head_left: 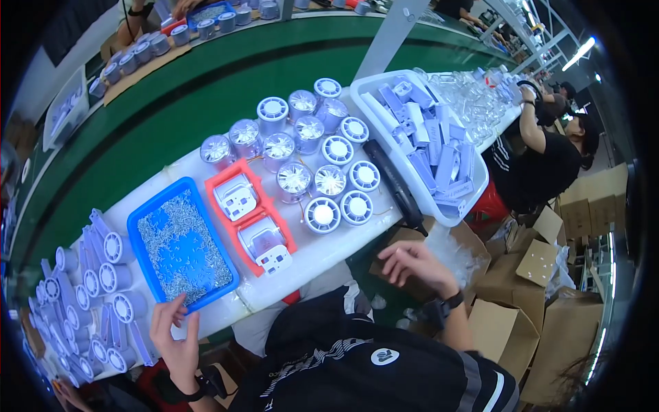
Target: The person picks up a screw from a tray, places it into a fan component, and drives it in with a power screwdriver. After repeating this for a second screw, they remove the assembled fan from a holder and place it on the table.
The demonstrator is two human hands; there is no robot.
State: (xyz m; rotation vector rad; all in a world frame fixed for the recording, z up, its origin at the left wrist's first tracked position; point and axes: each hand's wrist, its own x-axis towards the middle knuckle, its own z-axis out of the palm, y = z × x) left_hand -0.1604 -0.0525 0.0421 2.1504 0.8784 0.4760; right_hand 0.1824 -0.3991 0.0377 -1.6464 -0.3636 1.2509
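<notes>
My left hand (176,334) is at the near corner of a blue tray (137,242), its fingertips over the rim and thumb apart, with nothing visible in it. Many small screws (185,226) lie heaped in that tray. My right hand (420,264) hovers off the table's near edge, fingers loosely bent and apart, holding nothing I can see. Between the hands, a red fixture (241,221) holds two units: a white-and-clear fan housing (235,197) at the far end and another housing (266,245) at the near end.
Several round fan units (294,180) stand beyond the fixture. A black electric screwdriver (395,184) lies beside a white bin (472,199) of pale plastic parts. Handled fan bodies (110,288) crowd the left. A green conveyor (274,65) runs behind; cardboard boxes (504,333) and a co-worker (549,154) are right.
</notes>
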